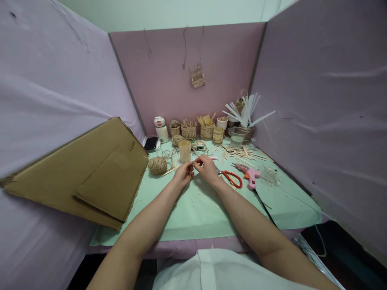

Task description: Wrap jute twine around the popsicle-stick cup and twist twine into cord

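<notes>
My left hand point(184, 175) and my right hand point(207, 167) are raised close together over the middle of the table, with the fingertips of both pinched. Between them runs a thin brownish strand, seemingly twine point(191, 168); it hangs down from my left fingers, and its finer detail is too small to make out. Just behind my hands stands a small cup of wooden sticks point(184, 151). A ball of twine point(157, 165) lies to the left. Close to my right wrist are red-handled scissors point(232, 179), partly hidden by the hand.
A pink glue gun point(252, 175) with a black cord lies at the right. Loose sticks point(243, 152) cover the back right, near a clear measuring cup point(237, 138) and white glue sticks point(248, 108). Stick-filled baskets point(189, 131) line the back. Folded cardboard point(87, 173) leans at the left.
</notes>
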A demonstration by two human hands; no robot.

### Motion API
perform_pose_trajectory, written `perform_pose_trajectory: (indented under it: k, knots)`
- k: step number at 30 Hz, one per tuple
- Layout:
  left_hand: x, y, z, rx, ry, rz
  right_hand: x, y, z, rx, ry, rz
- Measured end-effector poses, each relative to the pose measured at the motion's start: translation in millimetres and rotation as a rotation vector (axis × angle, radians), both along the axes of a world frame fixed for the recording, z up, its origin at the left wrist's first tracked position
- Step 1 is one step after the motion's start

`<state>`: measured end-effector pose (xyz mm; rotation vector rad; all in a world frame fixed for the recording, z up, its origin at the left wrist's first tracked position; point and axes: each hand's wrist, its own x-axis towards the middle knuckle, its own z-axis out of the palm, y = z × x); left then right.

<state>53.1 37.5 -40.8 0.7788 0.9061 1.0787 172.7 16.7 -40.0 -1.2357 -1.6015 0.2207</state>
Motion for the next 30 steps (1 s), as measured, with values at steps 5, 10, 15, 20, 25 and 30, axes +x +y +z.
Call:
perform_pose_trajectory:
  k: [5, 10, 15, 20, 25, 30]
  knots:
    - [-1, -1, 1.2, 0.054, -0.035, -0.037, 0, 0, 1.0, -0.075, 0.092, 0.021]
    - [0, -4, -0.4, 0.225, 0.077, 0.030, 2, 3, 0.8, -0.235, 0.252, 0.083]
    - [1, -4, -2.8, 0.253, 0.139, -0.083, 4, 6, 1.5, -0.224, 0.289, 0.077]
    - [-1, -2, -5.8, 0.382, 0.311, -0.049, 5, 6, 2.7, -0.259, 0.346, 0.088]
    - [-1, -4, -4.1, 0.498, 0.477, -0.008, 9, 8, 2.2, -0.291, 0.409, 0.030]
    - [6, -14, 4.7, 0.573, 0.498, -0.178, 15, 14, -2.1, -0.226, 0.483, -0.243]
